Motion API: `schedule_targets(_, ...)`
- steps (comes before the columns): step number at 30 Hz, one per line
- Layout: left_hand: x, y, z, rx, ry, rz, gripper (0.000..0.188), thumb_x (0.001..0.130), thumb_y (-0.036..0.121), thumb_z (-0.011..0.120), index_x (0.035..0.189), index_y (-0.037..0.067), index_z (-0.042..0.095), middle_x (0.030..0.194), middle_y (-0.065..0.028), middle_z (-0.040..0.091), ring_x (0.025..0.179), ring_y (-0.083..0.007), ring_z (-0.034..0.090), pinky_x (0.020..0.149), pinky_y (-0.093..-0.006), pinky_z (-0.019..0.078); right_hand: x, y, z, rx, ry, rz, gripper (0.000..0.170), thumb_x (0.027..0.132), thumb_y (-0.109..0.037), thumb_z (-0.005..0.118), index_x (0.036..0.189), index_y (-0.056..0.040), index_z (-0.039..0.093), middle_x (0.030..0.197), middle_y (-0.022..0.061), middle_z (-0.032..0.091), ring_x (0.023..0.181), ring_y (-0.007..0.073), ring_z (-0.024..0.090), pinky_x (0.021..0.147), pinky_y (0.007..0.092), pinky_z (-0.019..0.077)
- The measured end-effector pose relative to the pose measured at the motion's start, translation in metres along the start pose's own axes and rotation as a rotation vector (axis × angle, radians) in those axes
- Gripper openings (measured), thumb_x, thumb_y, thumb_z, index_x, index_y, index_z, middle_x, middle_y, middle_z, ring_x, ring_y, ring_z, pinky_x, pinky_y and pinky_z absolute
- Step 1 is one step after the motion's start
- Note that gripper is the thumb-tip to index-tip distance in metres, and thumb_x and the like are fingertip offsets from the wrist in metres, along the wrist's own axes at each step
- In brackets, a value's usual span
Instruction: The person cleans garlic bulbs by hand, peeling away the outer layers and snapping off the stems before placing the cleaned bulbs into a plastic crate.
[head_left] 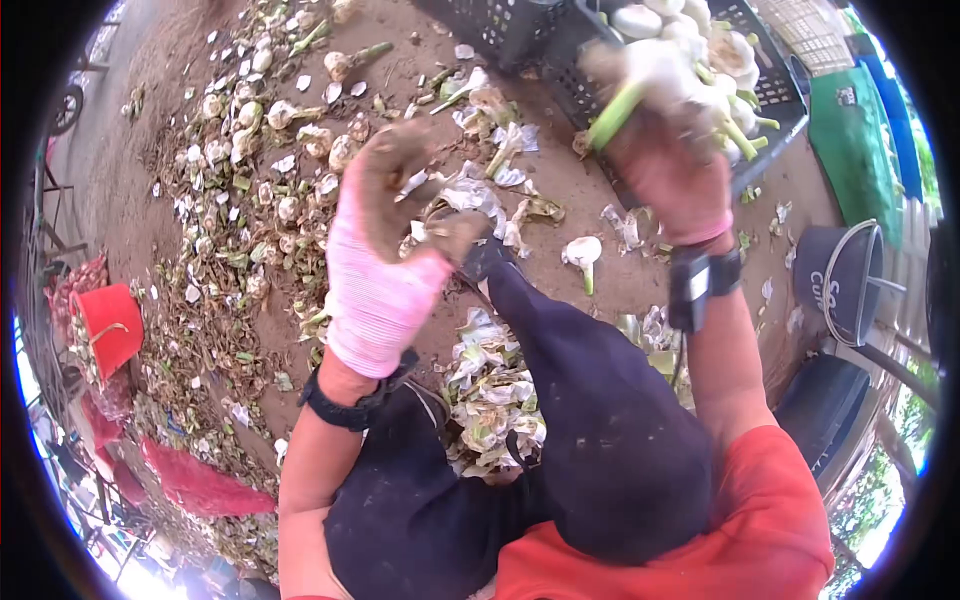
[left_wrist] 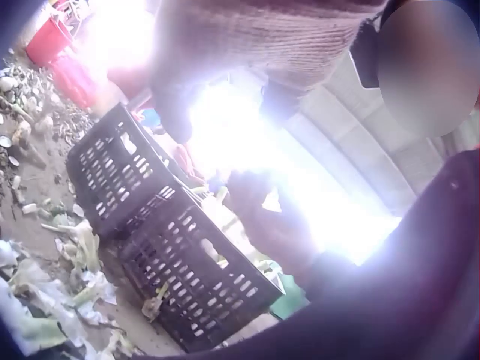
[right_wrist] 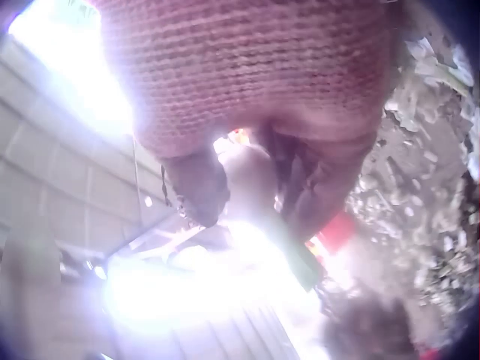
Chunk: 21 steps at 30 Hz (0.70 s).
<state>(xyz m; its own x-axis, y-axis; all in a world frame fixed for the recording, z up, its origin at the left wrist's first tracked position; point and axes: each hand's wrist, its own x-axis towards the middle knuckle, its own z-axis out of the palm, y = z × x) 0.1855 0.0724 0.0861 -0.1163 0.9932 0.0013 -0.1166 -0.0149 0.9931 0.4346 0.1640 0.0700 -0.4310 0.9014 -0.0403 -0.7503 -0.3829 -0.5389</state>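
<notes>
My right hand, in a dirty pink knit glove, grips a garlic bulb with a thick green stem. It is blurred at the near side of a black plastic crate heaped with white garlic bulbs. The right wrist view has the bulb between thumb and fingers, partly washed out by glare. My left hand, gloved alike, hovers over the littered ground with fingers loosely bent, thumb apart and nothing between them. A single garlic bulb lies on the ground between the hands.
Peeled skins pile up between the legs. Trimmed stems and bulbs litter the ground at left. A second black crate adjoins the first. A dark bucket stands at right, a red bucket at far left.
</notes>
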Motion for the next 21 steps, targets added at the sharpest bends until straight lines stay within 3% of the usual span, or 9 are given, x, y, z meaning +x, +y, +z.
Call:
schedule_targets(3, -0.008, -0.016, -0.020, 0.021, 0.078, -0.052, 0.056, 0.083, 0.001, 0.069, 0.133, -0.001, 0.044, 0.122, -0.0091, 0.055, 0.114, -0.0186, 0.055, 0.093, -0.0323, 0.0512, -0.018, -0.023, -0.022, 0.124, 0.139, -0.078, 0.043, 0.094, -0.019, 0.059, 0.132, -0.0018, 0.049, 0.125, 0.0150, 0.060, 0.108, 0.0258, 0.063, 0.093, 0.0375, 0.0535)
schedule_targets(6, -0.020, -0.023, -0.041, 0.063, 0.081, -0.211, 0.046, 0.084, 0.001, 0.067, 0.127, -0.001, 0.050, 0.115, -0.0076, 0.057, 0.109, -0.0179, 0.057, 0.093, -0.0320, 0.0514, -0.048, 0.006, -0.029, -1.065, 0.329, 0.367, 0.039, 0.087, -0.013, 0.065, 0.123, -0.0014, 0.058, 0.121, 0.0145, 0.063, 0.098, 0.0264, 0.067, 0.081, 0.0366, 0.0566)
schedule_targets(8, -0.026, -0.030, -0.052, 0.112, 0.127, -0.256, 0.037, 0.085, 0.004, 0.067, 0.120, -0.001, 0.053, 0.112, -0.0064, 0.059, 0.104, -0.0165, 0.059, 0.093, -0.0312, 0.0507, -0.079, 0.052, -0.087, -1.796, 0.087, 0.249, 0.050, 0.077, -0.017, 0.071, 0.125, -0.0123, 0.060, 0.118, 0.0177, 0.061, 0.106, 0.0357, 0.061, 0.089, 0.0416, 0.0510)
schedule_targets(9, -0.030, -0.036, -0.059, 0.093, 0.171, -0.285, 0.040, 0.084, 0.002, 0.067, 0.121, -0.001, 0.053, 0.112, -0.0066, 0.058, 0.103, -0.0164, 0.059, 0.091, -0.0299, 0.0503, -0.082, 0.068, -0.085, -2.142, 0.062, 0.454, 0.056, 0.075, -0.015, 0.071, 0.128, -0.0128, 0.056, 0.121, 0.0208, 0.056, 0.113, 0.0355, 0.056, 0.096, 0.0417, 0.0469)
schedule_targets(10, -0.031, -0.041, -0.065, 0.064, 0.205, -0.306, 0.044, 0.082, -0.001, 0.068, 0.123, -0.001, 0.052, 0.113, -0.0067, 0.058, 0.103, -0.0163, 0.060, 0.090, -0.0286, 0.0499, -0.085, 0.082, -0.098, -2.127, 0.113, 0.652, 0.057, 0.072, -0.012, 0.068, 0.127, -0.0152, 0.056, 0.118, 0.0200, 0.055, 0.112, 0.0373, 0.054, 0.096, 0.0429, 0.0466)
schedule_targets(14, -0.034, -0.047, -0.083, 0.024, 0.266, -0.316, 0.041, 0.083, 0.002, 0.069, 0.121, -0.002, 0.054, 0.110, -0.0069, 0.060, 0.102, -0.0177, 0.061, 0.091, -0.0300, 0.0493, -0.095, 0.103, -0.136, -2.046, 0.106, 0.626, 0.039, 0.075, -0.009, 0.065, 0.114, -0.0144, 0.064, 0.117, 0.0149, 0.057, 0.113, 0.0367, 0.054, 0.094, 0.0431, 0.0467)
schedule_targets(17, -0.031, -0.050, -0.101, 0.222, 0.344, -0.272, 0.034, 0.083, 0.003, 0.067, 0.116, -0.001, 0.059, 0.106, -0.0069, 0.063, 0.101, -0.0152, 0.059, 0.091, -0.0286, 0.0465, -0.072, 0.066, -0.070, -1.807, 0.114, 0.263, 0.040, 0.071, -0.015, 0.076, 0.109, -0.0055, 0.065, 0.105, 0.0157, 0.064, 0.103, 0.0348, 0.061, 0.090, 0.0397, 0.0489)
schedule_targets(19, -0.030, -0.057, -0.122, 0.234, 0.424, -0.197, 0.027, 0.084, 0.001, 0.069, 0.110, -0.001, 0.060, 0.102, -0.0049, 0.064, 0.095, -0.0131, 0.059, 0.088, -0.0263, 0.0461, -0.049, 0.027, -0.012, -1.808, 0.100, -0.046, 0.033, 0.075, 0.003, 0.066, 0.107, -0.0031, 0.063, 0.102, 0.0134, 0.065, 0.093, 0.0254, 0.064, 0.079, 0.0336, 0.0520)
schedule_targets(21, -0.032, -0.072, -0.156, 0.133, 0.550, -0.147, 0.027, 0.083, 0.000, 0.070, 0.109, 0.000, 0.061, 0.101, -0.0045, 0.064, 0.094, -0.0125, 0.059, 0.086, -0.0263, 0.0471, -0.033, -0.021, 0.015, -1.839, 0.294, -0.190, 0.041, 0.076, 0.004, 0.063, 0.116, -0.0041, 0.060, 0.108, 0.0106, 0.064, 0.091, 0.0215, 0.064, 0.077, 0.0330, 0.0522)
